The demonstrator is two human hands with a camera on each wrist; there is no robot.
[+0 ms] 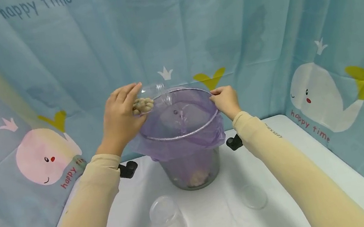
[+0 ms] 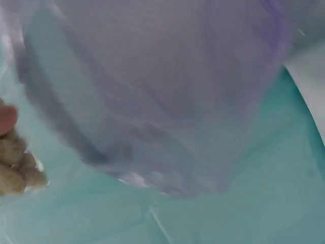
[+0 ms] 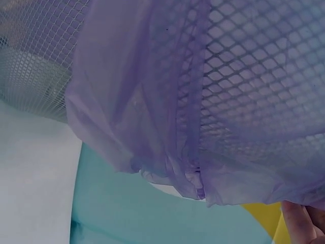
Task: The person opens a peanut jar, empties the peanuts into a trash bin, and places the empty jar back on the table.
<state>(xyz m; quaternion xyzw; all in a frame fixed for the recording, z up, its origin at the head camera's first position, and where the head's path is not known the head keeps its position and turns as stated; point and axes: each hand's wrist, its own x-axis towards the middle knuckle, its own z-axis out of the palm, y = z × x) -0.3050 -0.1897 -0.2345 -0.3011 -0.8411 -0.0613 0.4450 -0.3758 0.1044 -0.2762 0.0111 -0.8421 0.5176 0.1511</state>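
Currently: two hands at a lined mesh bin, clear cup tipped over its rim.

Left hand (image 1: 119, 117) curls its fingers round a tilted clear cup (image 1: 151, 96), held at the left rim of the bin with its mouth over the opening; beige lumps (image 1: 143, 104) sit bunched in the cup by the fingers, and the left wrist view shows them blurred beside a fingertip. Mesh bin (image 1: 191, 167) stands mid-table, lined with a purple bag (image 1: 184, 129) folded over the rim; pale lumps lie at its bottom. Right hand (image 1: 226, 100) pinches the bag's edge at the right rim. Nearer the camera on the white table (image 1: 315, 156): an empty clear cup (image 1: 167, 217) left of centre, a clear lid (image 1: 253, 196) right of it.
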